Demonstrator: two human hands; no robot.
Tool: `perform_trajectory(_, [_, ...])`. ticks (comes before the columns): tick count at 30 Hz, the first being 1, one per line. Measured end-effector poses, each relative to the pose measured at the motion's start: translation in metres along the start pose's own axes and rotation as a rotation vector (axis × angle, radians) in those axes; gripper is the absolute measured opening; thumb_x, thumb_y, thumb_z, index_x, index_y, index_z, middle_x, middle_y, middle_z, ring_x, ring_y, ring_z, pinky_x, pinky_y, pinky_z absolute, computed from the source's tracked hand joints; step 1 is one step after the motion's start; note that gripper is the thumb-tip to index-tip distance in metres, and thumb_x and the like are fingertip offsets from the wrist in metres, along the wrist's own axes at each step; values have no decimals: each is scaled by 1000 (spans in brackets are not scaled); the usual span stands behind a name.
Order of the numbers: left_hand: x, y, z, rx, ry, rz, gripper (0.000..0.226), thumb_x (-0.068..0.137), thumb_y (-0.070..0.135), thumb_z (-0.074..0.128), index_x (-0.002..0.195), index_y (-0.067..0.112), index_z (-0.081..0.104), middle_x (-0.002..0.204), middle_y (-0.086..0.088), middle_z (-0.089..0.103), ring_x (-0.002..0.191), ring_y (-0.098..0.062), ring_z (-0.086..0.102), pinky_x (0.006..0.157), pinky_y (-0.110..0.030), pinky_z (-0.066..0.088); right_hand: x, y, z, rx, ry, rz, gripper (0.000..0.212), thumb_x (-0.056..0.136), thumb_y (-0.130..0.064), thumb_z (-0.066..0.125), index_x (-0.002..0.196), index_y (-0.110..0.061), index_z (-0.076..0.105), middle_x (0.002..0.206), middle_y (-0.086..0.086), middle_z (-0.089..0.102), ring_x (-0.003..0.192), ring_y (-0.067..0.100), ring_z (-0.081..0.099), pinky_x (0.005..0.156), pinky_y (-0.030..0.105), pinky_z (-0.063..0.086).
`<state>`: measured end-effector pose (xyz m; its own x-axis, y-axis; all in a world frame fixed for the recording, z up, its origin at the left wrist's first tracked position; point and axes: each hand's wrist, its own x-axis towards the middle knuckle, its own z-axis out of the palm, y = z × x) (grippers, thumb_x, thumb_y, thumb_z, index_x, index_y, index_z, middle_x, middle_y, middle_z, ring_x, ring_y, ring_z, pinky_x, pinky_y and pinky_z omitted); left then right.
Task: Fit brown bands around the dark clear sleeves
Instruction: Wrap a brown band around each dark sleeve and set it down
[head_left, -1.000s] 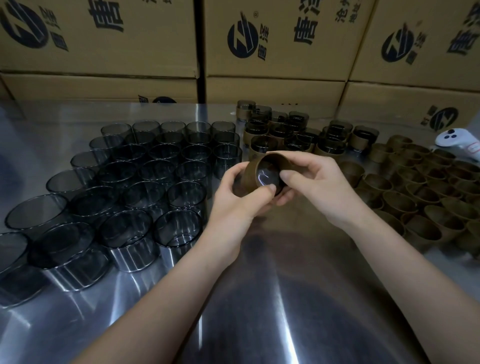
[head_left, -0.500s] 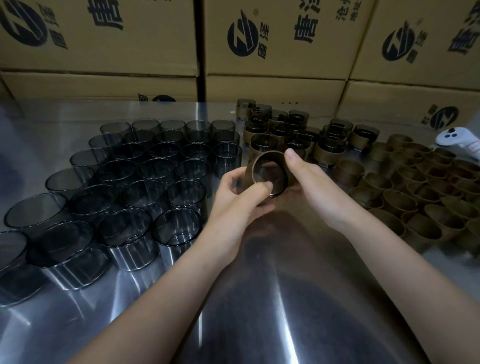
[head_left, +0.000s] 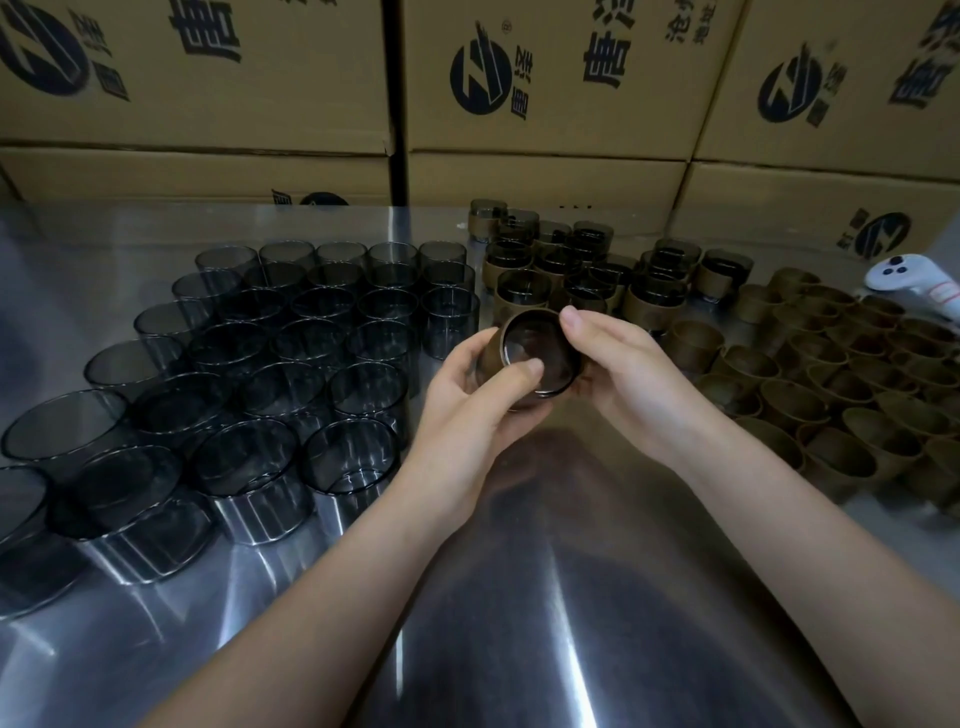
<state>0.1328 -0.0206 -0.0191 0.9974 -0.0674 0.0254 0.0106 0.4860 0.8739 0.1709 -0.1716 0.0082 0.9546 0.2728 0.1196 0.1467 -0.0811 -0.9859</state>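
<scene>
both hands hold one dark clear sleeve (head_left: 537, 345) up over the middle of the table (head_left: 519, 597), mouth tilted toward the camera. a brown band (head_left: 494, 347) sits around its outside; how far on it is, can't tell. left hand (head_left: 467, 400) grips it from the left and below, fingers curled round the band, thumb (head_left: 525, 371) laid over the near rim. right hand (head_left: 623, 364) grips the right side, index fingertip (head_left: 571, 317) on the top of the rim, other fingers tucked behind and mostly hidden. the held piece is in the air, apart from the table. bare sleeves (head_left: 291, 353) stand upright in tight rows on the left half of the table, touching each other. banded sleeves (head_left: 571, 270) stand clustered at the back centre, just beyond the hands. loose bands (head_left: 831, 384) are packed together on the right side, open ends up. a white controller (head_left: 914, 286) lies at the far right edge beside the loose bands. cardboard boxes (head_left: 545, 78) with dark printed logos are stacked along the back behind the table.
</scene>
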Motion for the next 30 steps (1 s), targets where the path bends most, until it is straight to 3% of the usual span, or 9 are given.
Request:
perform_trajectory(6, [-3,4,3,-29,-62,-9,55,87,13,69,138,6,51,133,-16,62,119,-28,64,101,-44,52,2,2,-3,116,-12,33,38,101,-35,45,117,-9,68,116,13,69,114,32,62,106,57,41])
perform_trajectory(13, [-4,7,5,-26,-92,-36,72,82,22,63,148,5,39,138,-18,58,120,-31,63,106,-49,48,1,1,-5,285,19,101,41,91,-32,54,118,-3,66,131,28,55,133,49,38,114,64,16])
perform_trajectory(17, [-4,6,4,18,-107,-33,72,83,26,61,149,5,38,138,-18,58,121,-32,62,107,-49,47,0,0,-4,334,33,139,45,88,-32,54,121,-4,66,134,27,53,136,47,35,115,66,16])
perform_trajectory(21, [-3,5,2,120,-90,-29,74,80,37,64,147,11,44,135,-15,61,116,-30,65,103,-48,51,1,2,0,361,77,187,43,96,-32,47,126,-6,63,132,20,59,132,41,46,115,60,27])
perform_trajectory(23, [-3,5,0,215,-72,-13,70,78,45,63,141,16,52,129,-11,66,109,-24,69,93,-41,56,2,4,3,392,83,224,45,98,-35,44,127,-6,61,129,18,62,127,38,53,110,56,37])
perform_trajectory(26, [-2,2,1,280,-53,4,65,75,46,67,133,18,60,119,-6,72,94,-12,70,73,-25,55,3,5,4,489,83,331,46,99,-44,41,119,-9,62,113,14,72,109,30,68,91,48,54])
perform_trajectory(28, [-1,-1,1,262,-11,-7,72,68,43,72,134,18,57,114,-2,73,92,-11,71,71,-26,54,3,5,4,537,97,397,46,99,-47,40,113,-9,62,102,15,74,97,29,72,78,45,59])
perform_trajectory(30, [-1,-2,2,263,6,-5,73,64,42,74,129,16,55,97,4,75,84,-9,71,70,-29,53,2,5,4,559,132,438,46,98,-47,41,107,-8,64,97,17,75,91,31,73,73,44,60])
